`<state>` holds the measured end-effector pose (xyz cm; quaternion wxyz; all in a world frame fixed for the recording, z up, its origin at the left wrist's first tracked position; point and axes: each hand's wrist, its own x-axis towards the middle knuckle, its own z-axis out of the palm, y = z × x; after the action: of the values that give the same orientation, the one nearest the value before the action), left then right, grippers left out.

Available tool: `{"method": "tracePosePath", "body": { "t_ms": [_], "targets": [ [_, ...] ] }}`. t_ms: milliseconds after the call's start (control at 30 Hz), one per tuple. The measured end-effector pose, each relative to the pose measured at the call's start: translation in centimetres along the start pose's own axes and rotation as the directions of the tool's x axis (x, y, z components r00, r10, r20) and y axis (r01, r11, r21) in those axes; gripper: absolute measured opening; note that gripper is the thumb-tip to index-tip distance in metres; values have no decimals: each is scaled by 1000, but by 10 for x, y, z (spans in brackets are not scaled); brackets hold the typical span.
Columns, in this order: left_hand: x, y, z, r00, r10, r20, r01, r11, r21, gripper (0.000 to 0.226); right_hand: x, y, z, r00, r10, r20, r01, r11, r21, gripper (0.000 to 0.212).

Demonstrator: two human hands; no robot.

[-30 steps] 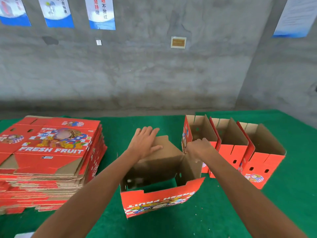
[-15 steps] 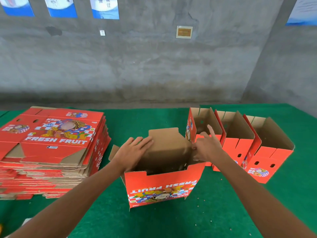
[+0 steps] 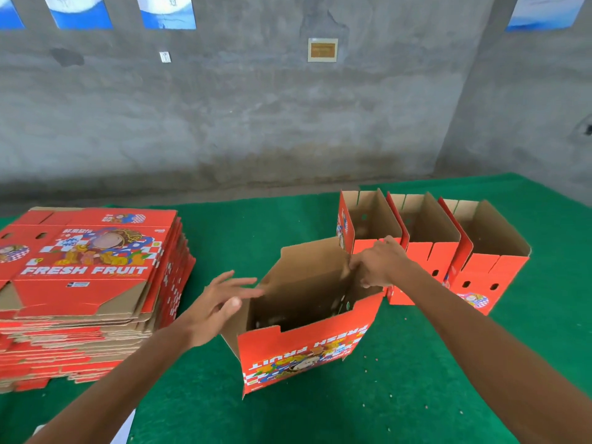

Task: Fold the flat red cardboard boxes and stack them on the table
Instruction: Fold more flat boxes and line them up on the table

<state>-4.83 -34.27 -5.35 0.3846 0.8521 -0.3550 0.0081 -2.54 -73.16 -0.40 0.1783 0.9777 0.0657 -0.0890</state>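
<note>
**Hands work the half-built box**

Left hand (image 3: 221,302) hovers with fingers spread by the red box (image 3: 304,354); right hand (image 3: 378,264) pinches its far corner. Box stands upright on the green table (image 3: 400,395), its inside bare. Earlier, the left palm pressed the flap (image 3: 307,254).

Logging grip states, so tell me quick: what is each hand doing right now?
Left hand: open, fingers spread by the box, holding nothing.
Right hand: fingers curled on the box's far right corner.

Two bare forearms, no sleeves visible; hands, left (image 3: 217,302) and right (image 3: 378,264), ungloved, no rings or watch.
</note>
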Motion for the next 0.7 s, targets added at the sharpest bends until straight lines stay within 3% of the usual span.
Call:
{"method": "tracePosePath", "body": {
  "t_ms": [133,267,367,433,500,533,600,633,700],
  "targets": [
    [-1,-2,1,990,137,17,-138,989,57,90,10,0,-5,997,27,70,-32,997,71,45],
    [-6,-13,10,980,161,113,-191,918,348,79,16,0,-13,994,18,107,-31,992,122,45],
    [1,-15,21,998,-30,54,8,925,380,70,17,1,-13,998,-42,43,35,989,140,33],
    [7,-17,23,979,-189,-74,201,958,204,74,16,5,-10,996,-83,-15,84,985,153,28],
    [15,-19,22,945,-292,-151,305,950,71,90,14,12,-10,992,-124,-34,128,965,227,28],
    [20,-20,23,943,-290,-162,309,945,108,88,12,15,-12,989,-139,-44,146,948,283,31],
    [30,-18,26,956,-258,-141,290,908,303,60,10,18,-18,983,-165,-79,183,902,390,43],
    [34,-18,28,956,-263,-128,292,856,426,49,9,18,-20,980,-168,-106,198,884,424,47],
    [40,-17,34,946,-295,-132,308,696,648,56,9,15,-21,977,-154,-146,204,871,447,46]
  ]
}}
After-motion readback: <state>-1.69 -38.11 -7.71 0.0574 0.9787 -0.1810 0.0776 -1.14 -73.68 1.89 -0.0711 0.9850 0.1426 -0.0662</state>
